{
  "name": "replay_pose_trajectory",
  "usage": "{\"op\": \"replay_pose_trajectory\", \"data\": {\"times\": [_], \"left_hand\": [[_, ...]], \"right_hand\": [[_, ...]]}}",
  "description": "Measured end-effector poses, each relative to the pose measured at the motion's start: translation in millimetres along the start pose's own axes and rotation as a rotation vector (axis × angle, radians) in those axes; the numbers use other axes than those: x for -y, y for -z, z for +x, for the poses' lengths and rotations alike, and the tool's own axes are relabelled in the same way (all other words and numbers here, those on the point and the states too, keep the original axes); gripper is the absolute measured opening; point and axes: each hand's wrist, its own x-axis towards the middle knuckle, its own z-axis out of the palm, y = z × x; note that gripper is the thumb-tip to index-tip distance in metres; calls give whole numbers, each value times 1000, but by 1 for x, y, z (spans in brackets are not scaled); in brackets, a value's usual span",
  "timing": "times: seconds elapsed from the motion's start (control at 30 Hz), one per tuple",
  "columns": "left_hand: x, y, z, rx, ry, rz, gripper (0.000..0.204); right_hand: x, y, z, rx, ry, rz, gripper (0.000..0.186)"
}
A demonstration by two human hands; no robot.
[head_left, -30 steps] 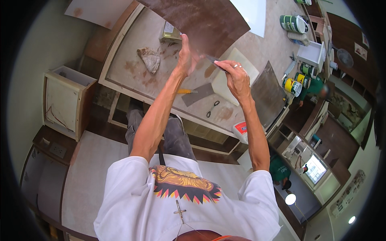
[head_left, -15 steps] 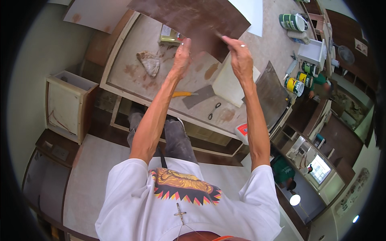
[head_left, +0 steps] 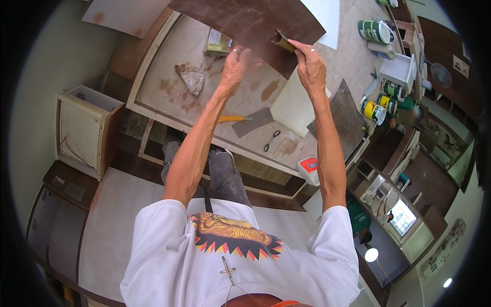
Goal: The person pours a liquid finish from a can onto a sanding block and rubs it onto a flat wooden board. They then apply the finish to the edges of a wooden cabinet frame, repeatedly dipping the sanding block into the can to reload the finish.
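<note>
From the head camera, we see both arms raised over a workbench (head_left: 169, 77). The left hand (head_left: 236, 65) and right hand (head_left: 308, 64) each pinch the near edge of a dark brown laminate sheet (head_left: 245, 23), held above the bench's far side. Below the sheet, a rag (head_left: 191, 78), scissors (head_left: 272, 140) and a yellow-handled knife (head_left: 234, 118) lie on the bench, with bare bench surface between them.

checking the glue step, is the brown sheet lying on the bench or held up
Held up: both hands, left hand and right hand, grip the brown sheet above the bench.
</note>
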Motion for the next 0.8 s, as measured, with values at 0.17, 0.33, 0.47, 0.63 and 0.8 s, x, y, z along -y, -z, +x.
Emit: {"op": "replay_pose_trajectory", "data": {"times": [0.17, 0.33, 0.47, 0.63, 0.8], "left_hand": [[-6, -3, 2, -11, 2, 14, 26], [-7, -7, 2, -37, 6, 7, 25], [-6, -9, -2, -49, 12, -10, 25], [0, -8, -3, -61, 19, 10, 23], [4, -3, 0, -35, -36, 26, 22]], "right_hand": [[10, 9, -11, 51, 47, 1, 25], [27, 11, -28, 80, 32, 19, 25], [37, 12, -43, 109, 13, 20, 29], [40, 12, -66, 146, -19, 25, 31], [37, 35, -79, 227, -107, 134, 30]]}}
